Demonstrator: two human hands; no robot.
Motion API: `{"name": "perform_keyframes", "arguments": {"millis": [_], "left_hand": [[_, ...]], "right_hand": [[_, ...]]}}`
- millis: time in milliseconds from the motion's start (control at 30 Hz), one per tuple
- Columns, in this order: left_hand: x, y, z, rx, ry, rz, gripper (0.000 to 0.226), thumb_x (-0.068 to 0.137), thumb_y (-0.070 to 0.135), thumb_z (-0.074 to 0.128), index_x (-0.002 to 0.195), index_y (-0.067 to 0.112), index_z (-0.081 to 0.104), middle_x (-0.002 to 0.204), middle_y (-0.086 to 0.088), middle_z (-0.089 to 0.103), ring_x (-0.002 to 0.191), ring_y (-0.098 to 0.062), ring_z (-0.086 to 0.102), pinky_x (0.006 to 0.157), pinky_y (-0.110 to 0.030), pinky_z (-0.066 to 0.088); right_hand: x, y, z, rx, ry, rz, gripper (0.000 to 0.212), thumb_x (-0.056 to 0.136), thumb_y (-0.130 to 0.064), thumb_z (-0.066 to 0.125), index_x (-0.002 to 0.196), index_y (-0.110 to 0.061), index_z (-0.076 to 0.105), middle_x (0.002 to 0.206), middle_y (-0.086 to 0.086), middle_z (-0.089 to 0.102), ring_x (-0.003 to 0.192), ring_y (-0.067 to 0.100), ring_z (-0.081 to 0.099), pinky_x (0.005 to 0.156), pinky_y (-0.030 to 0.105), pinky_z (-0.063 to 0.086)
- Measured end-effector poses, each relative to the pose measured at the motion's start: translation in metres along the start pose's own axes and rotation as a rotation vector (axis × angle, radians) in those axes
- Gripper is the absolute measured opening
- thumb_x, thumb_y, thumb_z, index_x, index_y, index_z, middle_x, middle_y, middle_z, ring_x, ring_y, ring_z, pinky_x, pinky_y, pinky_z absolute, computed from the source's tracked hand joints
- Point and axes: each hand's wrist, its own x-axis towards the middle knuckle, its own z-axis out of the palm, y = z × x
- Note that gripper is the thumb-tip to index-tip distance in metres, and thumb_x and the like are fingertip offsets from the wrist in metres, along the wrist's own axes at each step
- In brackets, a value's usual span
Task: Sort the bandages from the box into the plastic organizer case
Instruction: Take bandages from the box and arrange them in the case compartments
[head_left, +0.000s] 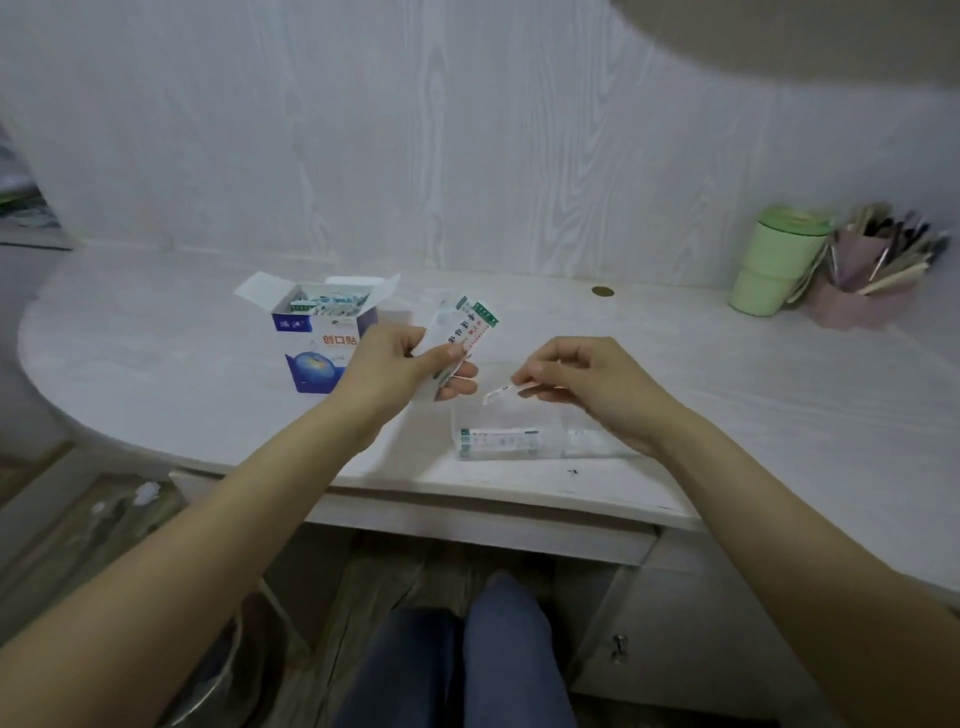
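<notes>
- Curving round at its left end, a pale desk (156, 332) with a whitewashed wood grain fills the middle of the view; its front edge runs straight across above a shallow apron.
- Behind it rises a wall (467, 130) in the same pale wood-grain finish.
- A small brass-coloured disc (602, 291) is set in the desk top near the wall.
- At the far right stand a green cup (776, 260) and, just beside it, a pink holder (857, 301) crowded with pens and brushes.
- The bandage box (322, 338), white and blue with red lettering, stands open left of centre, flaps up, with wrapped bandages showing inside.
- The left hand (400, 364) grips a small fan of wrapped bandages (462, 327) between thumb and fingers, held up just right of the box.
- The right hand (587, 379) pinches one thin bandage strip (501, 391) at its fingertips, above the clear plastic case (519, 441).
- The case lies near the front edge of the desk, between the two forearms; a wrapped bandage (498, 435) already lies along its front compartment.
- Below the desk the person's legs in blue trousers (467, 660) show, beside a cupboard door (675, 639) with a small metal knob.
- A few dark specks mark the desk top by the front edge.
</notes>
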Motion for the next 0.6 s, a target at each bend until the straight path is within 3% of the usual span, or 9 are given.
{"name": "perform_keyframes", "arguments": {"millis": [100, 233, 400, 600], "left_hand": [[-0.003, -0.002, 0.0, 0.053, -0.023, 0.004, 0.006, 0.09, 0.007, 0.059, 0.093, 0.008, 0.064, 0.077, -0.009, 0.073, 0.068, -0.019, 0.072, 0.064, -0.024, 0.059], [-0.005, -0.001, -0.001, 0.079, -0.029, 0.015, 0.009, 0.091, 0.007, 0.059, 0.088, 0.014, 0.065, 0.079, -0.009, 0.072, 0.067, -0.016, 0.071, 0.067, -0.023, 0.059], [-0.004, -0.004, -0.005, 0.075, -0.009, 0.029, 0.009, 0.09, 0.008, 0.059, 0.087, 0.015, 0.064, 0.08, -0.009, 0.072, 0.068, -0.014, 0.071, 0.068, -0.023, 0.059], [-0.003, -0.003, -0.008, 0.067, -0.011, 0.028, 0.006, 0.09, 0.01, 0.06, 0.087, 0.014, 0.064, 0.08, -0.009, 0.071, 0.066, -0.012, 0.07, 0.069, -0.022, 0.058]], "right_hand": [[0.003, 0.001, 0.002, -0.328, -0.024, -0.027, 0.026, 0.085, 0.003, 0.061, 0.101, -0.016, 0.071, 0.093, -0.009, 0.071, 0.075, -0.006, 0.057, 0.068, 0.005, 0.045], [0.007, 0.005, 0.008, -0.448, -0.026, -0.04, 0.017, 0.084, -0.004, 0.067, 0.092, -0.016, 0.075, 0.067, -0.017, 0.062, 0.053, -0.006, 0.046, 0.052, 0.01, 0.033], [0.009, 0.011, 0.02, -0.53, 0.047, -0.101, 0.01, 0.082, -0.009, 0.07, 0.085, -0.016, 0.075, 0.074, -0.013, 0.065, 0.065, -0.007, 0.055, 0.061, 0.004, 0.039], [0.008, 0.01, 0.031, -0.692, -0.062, -0.167, 0.006, 0.082, -0.01, 0.07, 0.084, -0.012, 0.075, 0.075, -0.006, 0.065, 0.064, 0.0, 0.055, 0.063, 0.006, 0.04]]}}
